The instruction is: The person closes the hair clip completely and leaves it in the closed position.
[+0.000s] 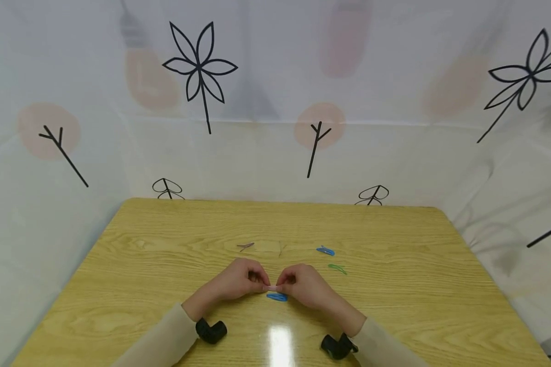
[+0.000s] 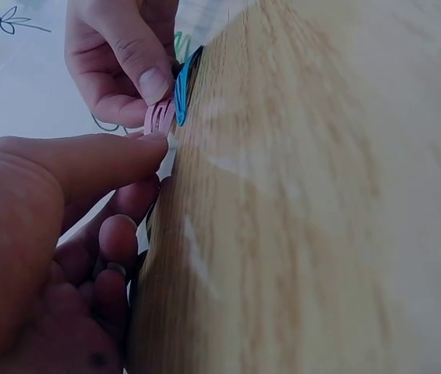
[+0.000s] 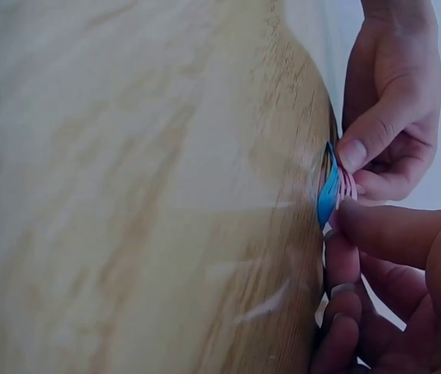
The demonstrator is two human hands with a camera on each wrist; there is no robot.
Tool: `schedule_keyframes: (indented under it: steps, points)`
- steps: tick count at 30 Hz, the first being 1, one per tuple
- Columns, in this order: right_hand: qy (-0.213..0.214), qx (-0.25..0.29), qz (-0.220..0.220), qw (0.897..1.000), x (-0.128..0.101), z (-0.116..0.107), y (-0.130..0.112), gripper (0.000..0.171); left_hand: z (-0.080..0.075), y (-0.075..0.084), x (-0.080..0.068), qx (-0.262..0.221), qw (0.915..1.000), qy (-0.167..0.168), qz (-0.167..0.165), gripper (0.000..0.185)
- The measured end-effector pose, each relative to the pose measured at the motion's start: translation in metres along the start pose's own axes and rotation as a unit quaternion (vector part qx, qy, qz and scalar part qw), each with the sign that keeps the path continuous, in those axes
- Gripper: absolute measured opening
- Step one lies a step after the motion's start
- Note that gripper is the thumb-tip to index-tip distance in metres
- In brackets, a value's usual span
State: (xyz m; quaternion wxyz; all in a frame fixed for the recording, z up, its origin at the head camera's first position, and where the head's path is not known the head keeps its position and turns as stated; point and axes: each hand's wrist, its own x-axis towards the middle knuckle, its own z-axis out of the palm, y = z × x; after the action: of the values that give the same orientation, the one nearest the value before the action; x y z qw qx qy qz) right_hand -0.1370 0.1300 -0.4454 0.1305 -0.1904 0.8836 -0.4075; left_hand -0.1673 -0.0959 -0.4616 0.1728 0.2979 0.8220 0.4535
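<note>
A pink snap hair clip is held between both hands, just above the table. My left hand pinches one end of it between thumb and fingers, and my right hand pinches the other end. In the left wrist view the slotted middle of the pink clip shows between the two thumbs; the fingertips hide its ends. Right beside it, on the near side, a blue snap hair clip lies on the table. The right wrist view also shows this blue clip close to the pink one.
Beyond the hands lie a dull purple hair clip, a thin hairpin-like piece, another blue clip and a green clip. They rest on a wooden table with a patterned cloth behind it.
</note>
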Motion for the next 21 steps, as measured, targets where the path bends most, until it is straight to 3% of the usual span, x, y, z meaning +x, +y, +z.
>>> schedule_keyframes:
  steps: [13,21]
  points:
    - [-0.008,-0.004,-0.012,1.000,0.0001,-0.0020,0.0008,0.007,-0.0006,0.0002,-0.0011,0.001,0.9999,-0.010,-0.001,0.002]
    - [-0.013,0.033,0.000,0.999,-0.0009,-0.0045,0.0032,0.003,-0.0005,0.0000,-0.0006,0.002,1.0000,-0.004,0.002,0.004]
